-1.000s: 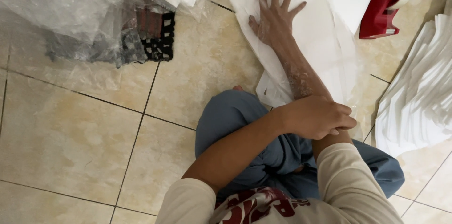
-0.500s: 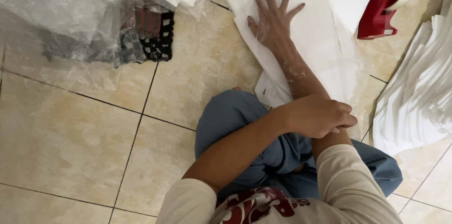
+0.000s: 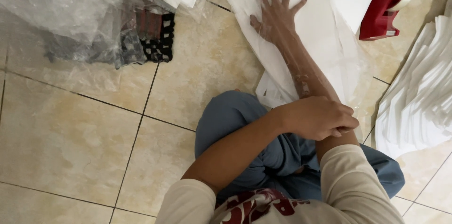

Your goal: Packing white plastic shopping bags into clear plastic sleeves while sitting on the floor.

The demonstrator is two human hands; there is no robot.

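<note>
I have my right hand (image 3: pixel 278 16) slid inside a clear plastic bag (image 3: pixel 301 71) that sleeves the forearm, fingers spread wide and pressed flat on the white sheets (image 3: pixel 325 31) lying on the tiled floor (image 3: pixel 84 130). My left hand (image 3: pixel 318 118) crosses over and its fingers are closed on the bag's open end near the right elbow. I judge this is the sleeving step; next calls for a firm pinch through the film. A red tape dispenser (image 3: pixel 383 9) sits near the sheets.
</note>
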